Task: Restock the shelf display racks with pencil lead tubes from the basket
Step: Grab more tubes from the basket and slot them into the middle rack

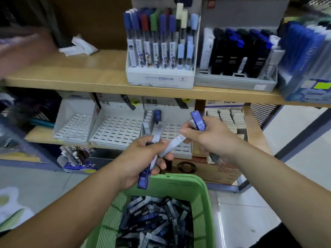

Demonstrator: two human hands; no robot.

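Racks [116, 130] on the lower shelf, a few standing tubes [157, 116] in the one behind my hands. My left hand [141, 158] is curled round a bunch of tubes [143, 179] (blue one points down). Pale tube [176, 141] bridges both hands. My right hand [211, 138] pinches its end and also grips a blue HB 0.7 tube [198, 122]. Green basket [200, 192] below my hands, loose tubes [157, 222] piled inside.
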